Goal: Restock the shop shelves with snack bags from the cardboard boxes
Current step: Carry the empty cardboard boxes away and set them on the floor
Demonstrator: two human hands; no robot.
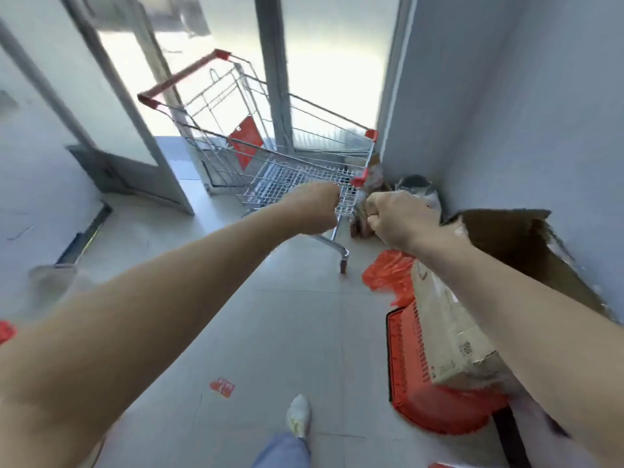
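At the far middle of the floor, by the glass door, stands an empty shopping cart (270, 157). Its long axis runs away from the person, with the red handle at the far end and the nose pointing back toward them. The left hand (317, 207) is curled on the wire rim of that nose and seems to grip it. The right hand (398, 214) is balled just beside the cart's red corner, and I cannot tell whether it holds anything. No snack bags show.

Along the floor's right edge an open cardboard box (506, 244) sits in the wall corner, flaps spread and mouth up. Nearer, a closed carton (449, 332) lies on its side across a red basket (422, 393). Its long axis points away from the person toward a red plastic bag (388, 271) and the cart.

The step looks like hauling the cart in beside the stock. Pull it straight along its axis with both hands on the rim, steer the wheel past the bag, and stop close to the carton so the lift is short
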